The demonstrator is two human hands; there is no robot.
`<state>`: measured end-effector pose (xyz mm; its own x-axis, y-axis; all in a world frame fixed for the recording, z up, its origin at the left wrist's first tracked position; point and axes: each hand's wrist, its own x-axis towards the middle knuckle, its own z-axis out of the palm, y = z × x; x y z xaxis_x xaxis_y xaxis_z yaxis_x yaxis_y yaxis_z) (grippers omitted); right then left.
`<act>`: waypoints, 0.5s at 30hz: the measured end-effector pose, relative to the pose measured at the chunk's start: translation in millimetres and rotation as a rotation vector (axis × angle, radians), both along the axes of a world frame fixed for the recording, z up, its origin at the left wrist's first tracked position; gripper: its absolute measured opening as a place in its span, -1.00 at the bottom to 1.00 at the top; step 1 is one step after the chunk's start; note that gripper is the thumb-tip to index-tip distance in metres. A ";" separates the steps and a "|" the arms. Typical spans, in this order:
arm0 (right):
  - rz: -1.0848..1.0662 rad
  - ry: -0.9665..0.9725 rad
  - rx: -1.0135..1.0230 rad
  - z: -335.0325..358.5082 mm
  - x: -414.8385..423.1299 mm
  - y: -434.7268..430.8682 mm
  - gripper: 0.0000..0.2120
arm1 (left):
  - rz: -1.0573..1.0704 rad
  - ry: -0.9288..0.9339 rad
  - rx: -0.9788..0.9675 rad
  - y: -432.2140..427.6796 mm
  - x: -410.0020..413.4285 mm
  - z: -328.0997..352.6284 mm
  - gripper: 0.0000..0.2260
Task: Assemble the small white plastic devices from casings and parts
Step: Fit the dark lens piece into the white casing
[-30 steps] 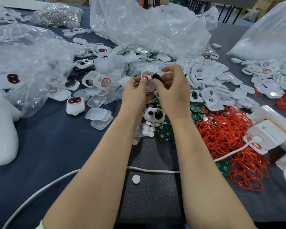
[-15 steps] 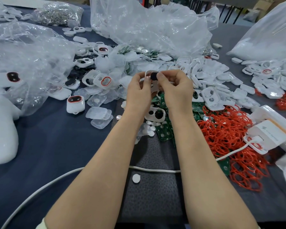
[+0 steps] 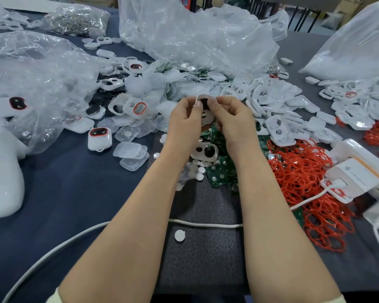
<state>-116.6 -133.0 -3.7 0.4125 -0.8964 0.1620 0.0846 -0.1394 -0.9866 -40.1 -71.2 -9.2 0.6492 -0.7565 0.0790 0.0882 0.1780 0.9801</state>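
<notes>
The white casing [image 3: 202, 97] is up off the table at centre, pinched from both sides. The left hand [image 3: 184, 125] curls thumb and fingers on its left edge, the right hand [image 3: 235, 123] on its right, and the thumb tips meet over a black part [image 3: 204, 103] on its face. Below the wrists a second casing [image 3: 205, 152] lies flat, just beside green circuit boards [image 3: 220, 173]. Red rings [image 3: 302, 182] sprawl to the right, white shells [image 3: 278, 110] are heaped behind, and clear bags [image 3: 197, 40] lie beyond.
</notes>
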 end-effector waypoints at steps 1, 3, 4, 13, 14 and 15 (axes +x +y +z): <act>0.019 -0.010 0.020 0.4 -1.0 -1.2 -0.96 | -0.002 0.006 0.005 0.1 0.3 -0.2 -0.85; 0.051 -0.034 0.077 0.4 -2.3 -2.5 -0.96 | -0.013 0.018 0.003 0.7 0.7 0.3 -0.85; 0.067 -0.045 0.115 0.3 -2.7 -2.9 -0.96 | -0.021 0.033 0.000 1.2 0.5 1.0 -0.84; 0.042 0.041 0.144 -2.2 0.2 -3.0 -0.74 | -0.033 0.091 0.030 2.4 1.1 2.2 -0.81; 0.009 0.047 0.115 -2.7 1.4 -2.3 -0.75 | -0.007 0.031 0.047 1.6 0.8 1.2 -0.84; -0.015 0.049 0.090 -3.3 2.6 -2.0 -0.78 | 0.016 -0.039 0.066 0.7 0.8 0.4 -0.87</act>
